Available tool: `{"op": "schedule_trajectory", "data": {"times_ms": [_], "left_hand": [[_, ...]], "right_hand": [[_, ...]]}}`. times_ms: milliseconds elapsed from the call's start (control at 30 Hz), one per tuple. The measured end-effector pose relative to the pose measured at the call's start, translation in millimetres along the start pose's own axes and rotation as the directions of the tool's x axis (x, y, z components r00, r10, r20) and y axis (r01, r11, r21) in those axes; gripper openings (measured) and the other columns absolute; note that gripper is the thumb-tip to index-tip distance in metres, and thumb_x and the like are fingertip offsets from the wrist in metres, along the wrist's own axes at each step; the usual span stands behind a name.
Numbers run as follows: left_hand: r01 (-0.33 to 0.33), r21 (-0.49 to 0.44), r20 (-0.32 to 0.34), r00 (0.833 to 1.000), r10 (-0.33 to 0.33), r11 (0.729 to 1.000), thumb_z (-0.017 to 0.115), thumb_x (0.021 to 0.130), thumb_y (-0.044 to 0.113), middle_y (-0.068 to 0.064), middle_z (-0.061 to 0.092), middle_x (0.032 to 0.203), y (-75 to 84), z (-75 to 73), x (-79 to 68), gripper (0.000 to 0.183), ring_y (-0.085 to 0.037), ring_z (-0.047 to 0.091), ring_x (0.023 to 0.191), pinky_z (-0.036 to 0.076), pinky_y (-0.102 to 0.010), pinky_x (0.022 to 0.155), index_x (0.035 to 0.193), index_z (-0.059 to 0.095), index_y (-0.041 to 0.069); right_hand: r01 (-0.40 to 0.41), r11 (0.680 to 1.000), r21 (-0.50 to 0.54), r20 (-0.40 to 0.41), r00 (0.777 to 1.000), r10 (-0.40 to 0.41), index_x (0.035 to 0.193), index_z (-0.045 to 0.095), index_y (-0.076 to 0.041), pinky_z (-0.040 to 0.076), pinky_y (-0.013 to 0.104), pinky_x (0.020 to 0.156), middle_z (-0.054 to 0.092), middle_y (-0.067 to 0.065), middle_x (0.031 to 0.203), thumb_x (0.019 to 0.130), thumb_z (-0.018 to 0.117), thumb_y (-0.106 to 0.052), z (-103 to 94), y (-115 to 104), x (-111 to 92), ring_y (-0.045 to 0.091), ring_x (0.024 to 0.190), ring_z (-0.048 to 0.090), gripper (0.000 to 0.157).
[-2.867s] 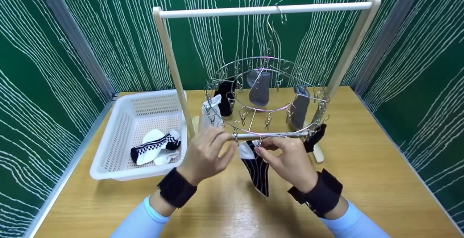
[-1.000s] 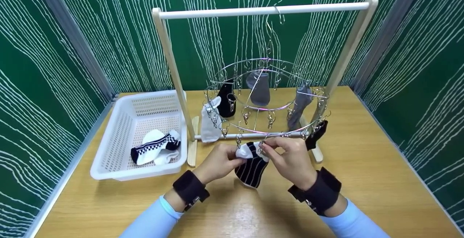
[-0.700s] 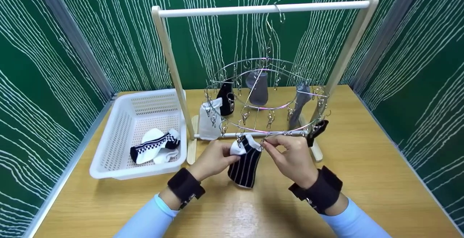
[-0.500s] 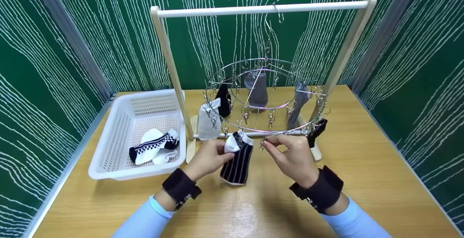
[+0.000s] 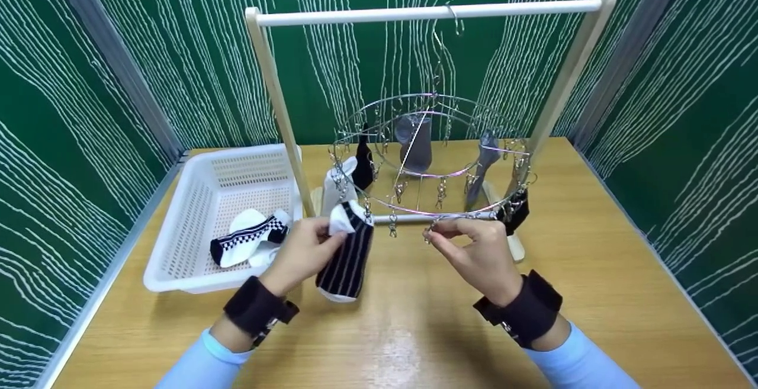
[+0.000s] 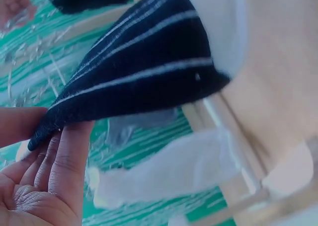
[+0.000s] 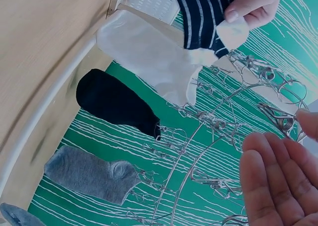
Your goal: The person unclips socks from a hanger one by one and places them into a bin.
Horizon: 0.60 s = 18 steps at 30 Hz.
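Note:
My left hand (image 5: 302, 253) pinches a black sock with thin white stripes (image 5: 346, 259) by its white-edged cuff; the sock hangs down in front of the white sock. In the left wrist view its striped body (image 6: 134, 62) stretches away from the fingertips. My right hand (image 5: 479, 253) pinches a small metal clip (image 7: 278, 117) at the front of the round clip hanger (image 5: 431, 215). Clipped around that hanger are a white sock (image 7: 149, 57), a black sock (image 7: 117, 99), grey socks (image 7: 94, 176) and, at the right, another black sock (image 5: 514, 211).
The hanger hooks onto the bar (image 5: 367, 18) of a wooden stand on the table (image 5: 402, 341). Left of the stand sits a white perforated basket (image 5: 177, 285) with white socks (image 5: 249, 241), one with a black checked band. Green, white-streaked walls (image 5: 195, 51) enclose the table.
The striped sock was at the front clips beside my right hand; my left hand has drawn it leftward, away from them. My right hand has stayed at the hanger's front.

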<state>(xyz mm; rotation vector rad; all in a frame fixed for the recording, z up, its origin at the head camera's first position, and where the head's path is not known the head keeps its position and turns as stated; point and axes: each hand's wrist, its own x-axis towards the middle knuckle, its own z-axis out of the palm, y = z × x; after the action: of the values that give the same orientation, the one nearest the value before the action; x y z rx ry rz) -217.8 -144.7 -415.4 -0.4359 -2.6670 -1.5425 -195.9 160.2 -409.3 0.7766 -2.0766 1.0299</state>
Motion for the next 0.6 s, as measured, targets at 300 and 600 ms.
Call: {"op": "schedule_trajectory", "data": {"times_ms": [300,600], "left_hand": [[0.073,-0.009,-0.108,0.991,-0.074,0.997,0.071,0.100,0.004,-0.022,0.081,0.102,6.2,-46.4,-4.5,0.017,-0.023,0.077,0.083,0.067,-0.032,0.078,0.112,0.078,-0.005],[0.101,0.072,-0.263,0.962,-0.079,0.992,0.069,0.096,0.006,-0.010,0.077,0.084,3.3,-80.8,2.1,0.013,-0.010,0.063,0.071,0.055,-0.020,0.064,0.097,0.079,-0.002]], "right_hand": [[-0.024,1.000,-0.003,-0.001,1.000,0.024,0.087,0.082,-0.001,0.060,0.014,0.072,0.083,0.005,0.081,0.080,0.092,0.005,1.4,-0.6,0.7,0.015,0.069,0.079,0.013],[-0.033,0.999,-0.002,0.011,0.999,0.033,0.087,0.083,-0.001,0.061,0.015,0.072,0.083,0.006,0.081,0.080,0.091,0.006,2.3,0.0,-0.8,0.016,0.070,0.079,0.014]]}}
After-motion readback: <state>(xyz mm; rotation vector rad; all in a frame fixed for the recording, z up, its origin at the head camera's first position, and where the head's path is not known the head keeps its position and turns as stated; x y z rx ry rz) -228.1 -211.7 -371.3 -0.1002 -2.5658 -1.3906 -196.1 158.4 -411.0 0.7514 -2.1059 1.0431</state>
